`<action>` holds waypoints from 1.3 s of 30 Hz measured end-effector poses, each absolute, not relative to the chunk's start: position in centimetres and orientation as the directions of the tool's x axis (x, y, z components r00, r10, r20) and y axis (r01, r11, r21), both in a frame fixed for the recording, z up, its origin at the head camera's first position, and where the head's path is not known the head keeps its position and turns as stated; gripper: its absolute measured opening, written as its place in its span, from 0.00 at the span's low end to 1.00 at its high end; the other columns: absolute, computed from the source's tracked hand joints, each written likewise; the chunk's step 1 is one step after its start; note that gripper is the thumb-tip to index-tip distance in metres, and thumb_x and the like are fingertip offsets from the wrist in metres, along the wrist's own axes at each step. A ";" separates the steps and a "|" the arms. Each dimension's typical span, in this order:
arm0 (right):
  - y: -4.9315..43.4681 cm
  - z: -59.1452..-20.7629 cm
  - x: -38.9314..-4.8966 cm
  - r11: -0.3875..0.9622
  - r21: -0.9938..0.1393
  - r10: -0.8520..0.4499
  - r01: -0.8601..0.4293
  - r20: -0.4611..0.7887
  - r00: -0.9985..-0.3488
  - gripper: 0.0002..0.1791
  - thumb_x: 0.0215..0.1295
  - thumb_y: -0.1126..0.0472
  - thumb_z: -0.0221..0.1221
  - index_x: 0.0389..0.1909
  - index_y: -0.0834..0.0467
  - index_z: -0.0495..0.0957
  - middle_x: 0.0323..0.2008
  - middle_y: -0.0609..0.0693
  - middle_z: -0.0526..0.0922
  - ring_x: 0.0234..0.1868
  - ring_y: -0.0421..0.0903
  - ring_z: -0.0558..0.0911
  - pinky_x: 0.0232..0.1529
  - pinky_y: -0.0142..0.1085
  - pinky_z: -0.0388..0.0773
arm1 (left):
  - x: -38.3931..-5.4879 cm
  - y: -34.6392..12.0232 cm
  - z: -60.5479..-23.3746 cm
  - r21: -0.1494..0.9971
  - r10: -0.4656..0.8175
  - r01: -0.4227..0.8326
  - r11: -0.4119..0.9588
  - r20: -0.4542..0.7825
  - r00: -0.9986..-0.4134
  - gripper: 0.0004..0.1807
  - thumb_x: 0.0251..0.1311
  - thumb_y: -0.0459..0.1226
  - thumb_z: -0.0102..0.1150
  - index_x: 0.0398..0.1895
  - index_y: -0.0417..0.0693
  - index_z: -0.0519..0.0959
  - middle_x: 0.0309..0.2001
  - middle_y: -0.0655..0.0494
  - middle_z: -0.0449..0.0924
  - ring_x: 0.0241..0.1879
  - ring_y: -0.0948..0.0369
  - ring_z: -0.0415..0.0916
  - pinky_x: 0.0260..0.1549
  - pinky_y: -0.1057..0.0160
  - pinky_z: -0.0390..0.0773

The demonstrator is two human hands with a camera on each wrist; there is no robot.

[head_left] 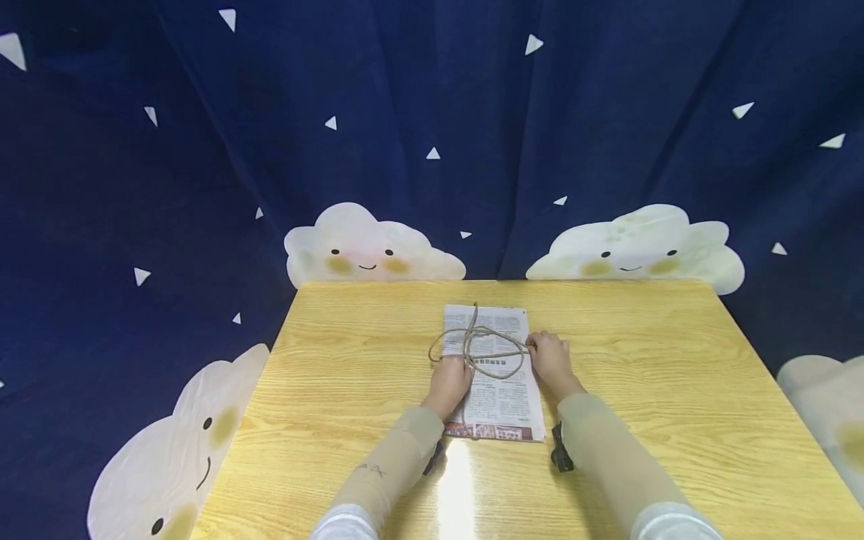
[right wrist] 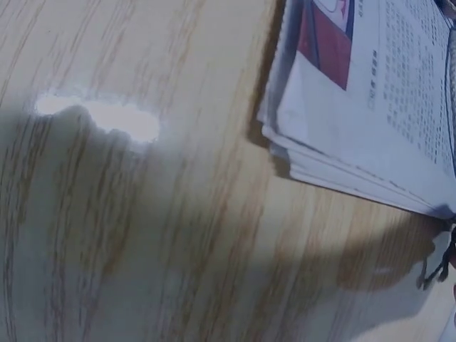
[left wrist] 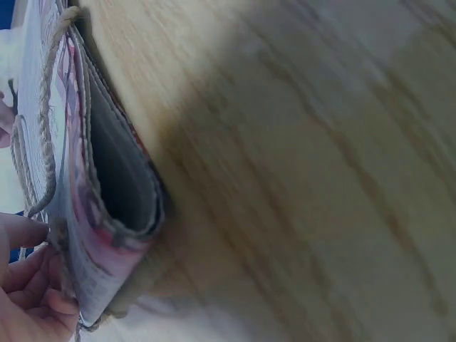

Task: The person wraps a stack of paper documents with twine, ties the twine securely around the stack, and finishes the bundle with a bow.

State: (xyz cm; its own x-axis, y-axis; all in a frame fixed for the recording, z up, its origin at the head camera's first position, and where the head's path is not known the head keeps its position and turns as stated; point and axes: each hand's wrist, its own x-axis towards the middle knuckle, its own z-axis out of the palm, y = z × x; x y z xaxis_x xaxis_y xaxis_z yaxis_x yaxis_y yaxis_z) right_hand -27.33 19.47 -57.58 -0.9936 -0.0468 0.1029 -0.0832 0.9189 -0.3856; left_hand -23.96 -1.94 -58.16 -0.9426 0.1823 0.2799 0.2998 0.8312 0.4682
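A folded stack of newspapers point(head_left: 502, 405) lies on the table with twine point(head_left: 475, 319) running lengthwise over it. Loops of the twine cross on top and spread past the left edge of the stack. My left hand point(head_left: 448, 381) is at the left side of the stack, pinching the twine near the crossing; in the left wrist view its thumb and curled fingers point(left wrist: 32, 285) close on the cord against the paper. At the right edge, my right hand point(head_left: 553, 361) pinches the twine between its fingertips. A frayed twine end point(right wrist: 443, 262) shows beside it in the right wrist view.
The light wood table point(head_left: 351, 337) extends on both sides of the stack, with a bright glare spot near the front. A dark blue curtain point(head_left: 432, 97) with white triangles and cloud faces hangs behind and around it. Dark wrist devices point(head_left: 562, 450) sit under the sleeves.
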 end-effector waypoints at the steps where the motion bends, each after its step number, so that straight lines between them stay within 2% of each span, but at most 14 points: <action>1: 19.5 -57.7 -27.4 0.919 -0.384 -0.048 -0.084 0.104 -0.993 0.03 0.60 0.65 0.57 0.33 0.60 0.77 0.34 0.55 0.79 0.42 0.56 0.75 0.42 0.50 0.66 | -24.0 -1.9 -58.2 0.471 0.177 0.297 0.831 0.282 -0.943 0.11 0.52 0.32 0.52 0.13 0.41 0.71 0.16 0.46 0.74 0.15 0.54 0.71 0.10 0.61 0.68; 7: 19.5 -58.0 -27.2 0.912 -0.401 -0.032 -0.083 0.133 -0.991 0.01 0.57 0.69 0.57 0.28 0.63 0.74 0.30 0.55 0.78 0.37 0.55 0.75 0.37 0.46 0.66 | -24.0 -1.6 -57.9 0.484 0.131 0.234 0.843 0.237 -0.963 0.08 0.54 0.32 0.54 0.19 0.40 0.75 0.19 0.45 0.77 0.17 0.53 0.74 0.12 0.60 0.70; 13: 20.3 -58.1 -26.4 0.876 -0.469 -0.014 -0.111 0.207 -0.978 0.03 0.58 0.73 0.55 0.33 0.67 0.73 0.33 0.60 0.76 0.38 0.58 0.74 0.44 0.51 0.69 | -23.9 -2.4 -57.2 0.431 0.159 0.266 0.862 0.270 -0.950 0.10 0.54 0.32 0.54 0.16 0.43 0.73 0.18 0.52 0.73 0.17 0.59 0.71 0.14 0.65 0.70; 19: 22.3 -57.4 -25.2 0.833 -0.536 0.002 -0.136 0.250 -0.968 0.06 0.62 0.75 0.49 0.39 0.71 0.70 0.38 0.64 0.73 0.41 0.60 0.71 0.49 0.52 0.68 | -23.9 -4.6 -56.7 0.359 0.268 0.413 0.837 0.389 -0.881 0.08 0.58 0.32 0.54 0.21 0.43 0.74 0.23 0.53 0.74 0.22 0.61 0.72 0.20 0.68 0.74; 27: 25.5 -56.1 -23.8 0.814 -0.540 0.015 -0.212 0.383 -0.923 0.05 0.63 0.76 0.45 0.39 0.72 0.65 0.37 0.63 0.68 0.39 0.58 0.67 0.43 0.50 0.66 | -24.5 -8.2 -56.0 0.199 0.432 0.597 0.777 0.522 -0.736 0.03 0.56 0.32 0.58 0.28 0.40 0.77 0.27 0.52 0.77 0.28 0.60 0.75 0.28 0.68 0.78; 30: 26.7 -55.8 -23.4 0.812 -0.543 0.045 -0.213 0.424 -0.905 0.04 0.64 0.77 0.45 0.39 0.73 0.65 0.36 0.64 0.67 0.39 0.59 0.66 0.41 0.49 0.65 | -24.8 -9.4 -55.6 0.179 0.474 0.648 0.740 0.545 -0.692 0.03 0.54 0.31 0.59 0.29 0.39 0.78 0.28 0.51 0.78 0.29 0.59 0.76 0.30 0.67 0.79; 34: 28.0 -55.7 -23.1 0.804 -0.563 0.095 -0.191 0.439 -0.894 0.05 0.64 0.77 0.45 0.39 0.74 0.65 0.36 0.64 0.67 0.39 0.60 0.66 0.39 0.48 0.66 | -25.1 -10.7 -55.1 0.165 0.504 0.684 0.710 0.560 -0.658 0.02 0.52 0.30 0.60 0.29 0.39 0.78 0.28 0.51 0.79 0.30 0.58 0.76 0.32 0.67 0.79; 39: 29.2 -55.7 -22.7 0.792 -0.590 0.128 -0.157 0.413 -0.902 0.06 0.64 0.77 0.44 0.41 0.75 0.64 0.37 0.65 0.67 0.41 0.60 0.66 0.39 0.47 0.67 | -25.4 -12.2 -54.8 0.144 0.519 0.691 0.708 0.557 -0.648 0.02 0.53 0.30 0.60 0.30 0.39 0.78 0.29 0.51 0.79 0.31 0.59 0.77 0.33 0.67 0.79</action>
State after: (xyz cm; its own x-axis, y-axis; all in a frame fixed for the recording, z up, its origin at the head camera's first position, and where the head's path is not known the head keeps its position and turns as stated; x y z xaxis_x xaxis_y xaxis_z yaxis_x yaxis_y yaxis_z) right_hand -22.70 29.19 -55.71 -0.9016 0.1283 0.4131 -0.1574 0.7923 -0.5895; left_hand -25.37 -12.17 -54.79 -0.6483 0.5191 0.5570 0.6911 0.7082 0.1443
